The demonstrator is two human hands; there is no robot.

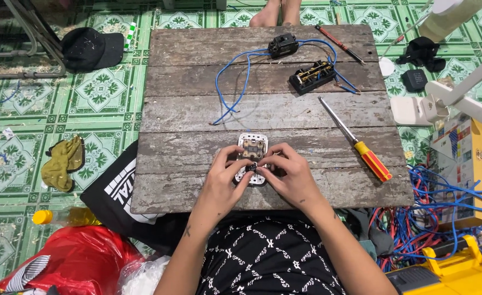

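A small white switch module (252,146) with brown and metal inner parts rests on the weathered wooden board (197,114) near its front edge. My left hand (224,180) grips its left side with thumb and fingers. My right hand (290,177) pinches the module's lower right part, fingertips meeting the left hand's over a small dark piece. Both forearms reach in from the bottom of the view.
On the board lie a red-and-yellow-handled screwdriver (358,143), a black open electrical block (312,76), a black switch body (283,45) with blue wires (235,82) and a thin red tool (340,43). A tangle of blue and red wire (432,218) lies right. Someone's bare feet (278,12) stand beyond.
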